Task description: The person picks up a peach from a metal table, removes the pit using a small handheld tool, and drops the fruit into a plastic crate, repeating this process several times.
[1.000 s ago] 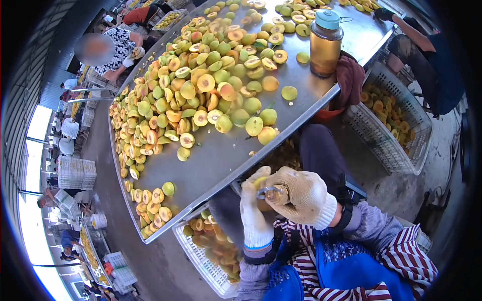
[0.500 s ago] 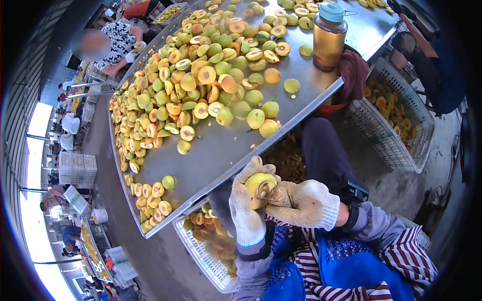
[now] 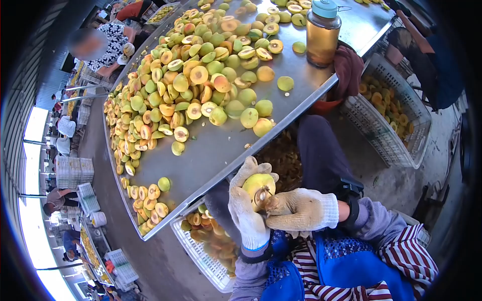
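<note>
Wrapped round a yellow-green fruit half point(image 3: 257, 186) is my left hand point(image 3: 245, 203), in a pale knitted glove, below the table edge. My right hand point(image 3: 299, 209), gloved too, is closed against the fruit's cut side. Its fingertips press near a curved, ring-like piece at the fruit's middle; what else they grip is too small to name. Many halved fruits point(image 3: 198, 75) lie heaped on the metal table point(image 3: 211, 150), with a smaller group point(image 3: 149, 203) at its near left corner.
A bottle point(image 3: 322, 35) and a dark red cloth point(image 3: 349, 75) are at the table's right edge. Crates of fruit stand below, one at right point(image 3: 374, 130), one at left point(image 3: 201, 258). A person in a patterned top point(image 3: 113, 42) works across the table; another sits at the upper right.
The view has shifted slightly, so table and fruit appear a little further left and up. Both hands remain at the same fruit, the right hand's fingers slightly lower against it.
</note>
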Demonstrator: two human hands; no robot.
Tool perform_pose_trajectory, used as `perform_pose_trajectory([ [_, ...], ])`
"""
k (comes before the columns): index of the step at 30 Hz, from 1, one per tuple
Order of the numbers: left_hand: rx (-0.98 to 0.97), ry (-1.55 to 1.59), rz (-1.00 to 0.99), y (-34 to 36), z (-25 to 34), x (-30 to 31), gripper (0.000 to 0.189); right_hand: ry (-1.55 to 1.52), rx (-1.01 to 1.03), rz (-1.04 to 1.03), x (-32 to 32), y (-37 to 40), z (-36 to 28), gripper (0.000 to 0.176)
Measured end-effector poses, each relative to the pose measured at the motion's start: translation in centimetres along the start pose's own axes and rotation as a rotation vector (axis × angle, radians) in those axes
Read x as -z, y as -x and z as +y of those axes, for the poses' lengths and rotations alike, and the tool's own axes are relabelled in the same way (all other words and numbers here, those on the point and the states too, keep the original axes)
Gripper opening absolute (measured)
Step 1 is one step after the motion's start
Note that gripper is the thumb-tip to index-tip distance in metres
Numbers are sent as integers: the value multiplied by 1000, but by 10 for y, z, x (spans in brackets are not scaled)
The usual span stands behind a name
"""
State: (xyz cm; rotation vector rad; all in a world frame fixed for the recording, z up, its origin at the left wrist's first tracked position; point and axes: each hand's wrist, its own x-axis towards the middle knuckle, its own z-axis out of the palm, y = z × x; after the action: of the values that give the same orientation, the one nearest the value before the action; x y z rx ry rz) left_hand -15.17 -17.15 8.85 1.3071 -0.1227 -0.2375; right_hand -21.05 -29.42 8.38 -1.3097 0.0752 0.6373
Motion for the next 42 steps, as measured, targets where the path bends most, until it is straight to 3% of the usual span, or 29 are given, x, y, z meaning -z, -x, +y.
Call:
perform_pose_trajectory([
  [5, 153, 132, 29, -3, 2, 4, 74, 124, 154, 205, -5, 6, -8, 37],
  [12, 127, 154, 11, -3, 1, 3, 73, 9, -26, 207, -4, 11, -23, 34],
  [18, 101, 108, -15, -3, -2, 6, 74, 246, 134, 246, -3, 8, -10, 33],
  [21, 104, 94, -2, -2, -2, 4, 74, 162, 185, 230, -3, 8, -6, 34],
  [24, 110, 101, 2, -1, -2, 3, 75, 207, 82, 242, -3, 7, -6, 35],
  [27, 99, 106, -6, -2, -3, 4, 75, 46, 144, 178, 0, 6, -7, 33],
  [29, 90, 109, 2, -2, -6, 4, 75, 59, 31, 153, 2, 6, -13, 32],
  [33, 12, -8, -17, -1, -4, 0, 76, -31, -39, 132, -1, 7, -14, 30],
  [36, -74, -98, -74, 0, -6, 3, 72, -149, -124, -117, 11, 4, -5, 31],
  [38, -109, -127, -119, 2, -6, 4, 64, -122, -133, -59, 9, 5, -10, 32],
  [41, -314, -367, -104, -5, -6, 1, 58, -150, -136, -53, 10, 6, -13, 35],
  [42, -282, -377, -147, -7, -4, 0, 57, -155, -140, -72, 13, 6, -13, 35],
])
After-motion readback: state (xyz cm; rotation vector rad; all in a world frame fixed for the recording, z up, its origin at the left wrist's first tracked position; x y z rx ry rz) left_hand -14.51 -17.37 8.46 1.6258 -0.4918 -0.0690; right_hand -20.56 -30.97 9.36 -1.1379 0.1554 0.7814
